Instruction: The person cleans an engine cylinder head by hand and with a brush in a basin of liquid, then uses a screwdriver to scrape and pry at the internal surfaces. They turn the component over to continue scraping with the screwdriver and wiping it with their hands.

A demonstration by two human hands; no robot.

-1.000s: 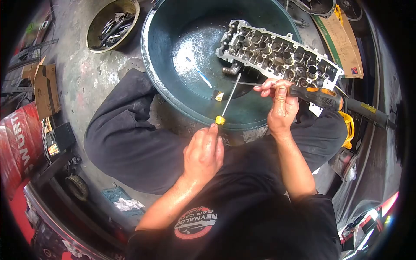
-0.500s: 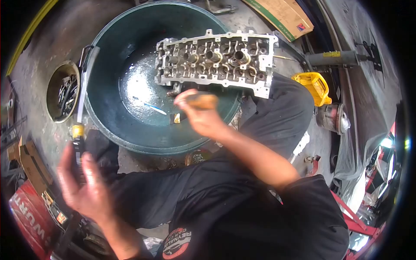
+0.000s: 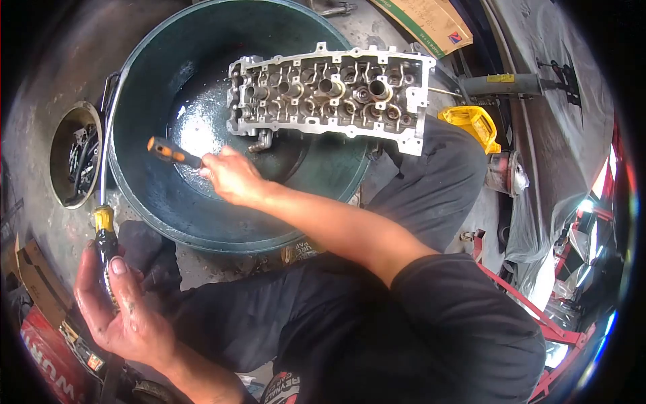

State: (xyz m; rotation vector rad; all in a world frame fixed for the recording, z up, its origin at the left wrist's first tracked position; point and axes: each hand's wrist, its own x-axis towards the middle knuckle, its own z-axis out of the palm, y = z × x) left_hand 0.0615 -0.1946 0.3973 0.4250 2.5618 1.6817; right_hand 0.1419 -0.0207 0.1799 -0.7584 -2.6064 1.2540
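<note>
My left hand [image 3: 128, 310] is closed round the black and yellow handle of a long screwdriver [image 3: 103, 222], whose shaft points up along the left rim of a large green basin [image 3: 256, 246]. Over the basin, my right hand [image 3: 232, 176] grips an orange-and-black handled tool [image 3: 168, 151] near its narrow end, the handle pointing left. The rest of that tool is hidden by the fingers. A metal cylinder head [image 3: 330, 101] with several upright tubes lies across the basin's right part, its right end by the person's knee.
A round metal bowl [image 3: 55, 158] of small parts stands left of the basin. To the right are a yellow plastic container [image 3: 471, 124] and a grey metal cylinder [image 3: 501, 85]. A cardboard box [image 3: 427, 23] lies at the top, a red case [image 3: 50, 357] at lower left.
My right hand has moved left over the basin with the orange-handled tool, away from the cylinder head. My left hand still holds the screwdriver. The whole view has shifted slightly.
</note>
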